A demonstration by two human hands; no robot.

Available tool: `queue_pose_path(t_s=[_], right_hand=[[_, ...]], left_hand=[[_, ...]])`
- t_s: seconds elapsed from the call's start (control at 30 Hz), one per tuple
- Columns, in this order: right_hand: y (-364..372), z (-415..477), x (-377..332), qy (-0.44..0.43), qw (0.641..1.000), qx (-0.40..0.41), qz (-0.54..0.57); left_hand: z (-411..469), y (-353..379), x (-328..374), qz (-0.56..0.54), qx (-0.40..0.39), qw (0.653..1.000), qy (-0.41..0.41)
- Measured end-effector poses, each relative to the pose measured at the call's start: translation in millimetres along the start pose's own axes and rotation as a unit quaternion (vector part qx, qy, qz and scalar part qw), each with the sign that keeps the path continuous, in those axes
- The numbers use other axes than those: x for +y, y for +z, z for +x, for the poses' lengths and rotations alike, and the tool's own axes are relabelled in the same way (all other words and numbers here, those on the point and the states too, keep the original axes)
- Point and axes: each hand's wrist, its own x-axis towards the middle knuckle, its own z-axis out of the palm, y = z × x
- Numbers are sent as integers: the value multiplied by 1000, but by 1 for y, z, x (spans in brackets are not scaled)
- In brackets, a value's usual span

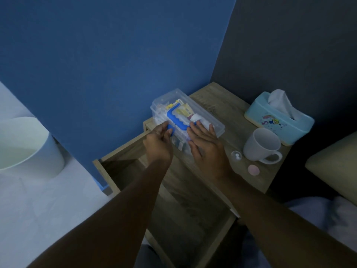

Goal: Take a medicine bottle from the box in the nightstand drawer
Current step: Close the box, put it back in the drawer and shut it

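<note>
A clear plastic medicine box [204, 111] with a blue handle [176, 118] on its lid stands on the wooden nightstand top [216, 97], at its left edge. Packets and a white bottle-like item [197, 118] show through the lid. My left hand [159, 140] pinches a blue latch at the box's near left side. My right hand [207, 146] lies flat with spread fingers on the near right part of the lid. The drawer [193, 206] below stands pulled out, and its inside is dark.
A white mug [260, 145], a light blue tissue box [280, 118], a small clear cap with pills [236, 155] and a pink round lid [253, 169] sit on the nightstand's right part. A pale bin [29, 146] stands at left, a blue wall behind, bedding at right.
</note>
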Motion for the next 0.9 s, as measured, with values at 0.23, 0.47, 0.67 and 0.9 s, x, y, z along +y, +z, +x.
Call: queue_pose_path(t_s=[0.23, 0.47, 0.67, 0.9], right_hand=[[1, -1, 2, -1, 1000, -1, 9], [1, 0, 6, -4, 1000, -3, 21], [-8, 3, -2, 19, 999, -3, 45], [-35, 14, -5, 203, 956, 8, 211]], left_hand=[[-15, 4, -10, 111, -9, 992, 53], [-26, 8, -22, 79, -133, 982, 104], [-9, -14, -23, 123, -184, 971, 92], [38, -22, 18, 77, -94, 993, -2]])
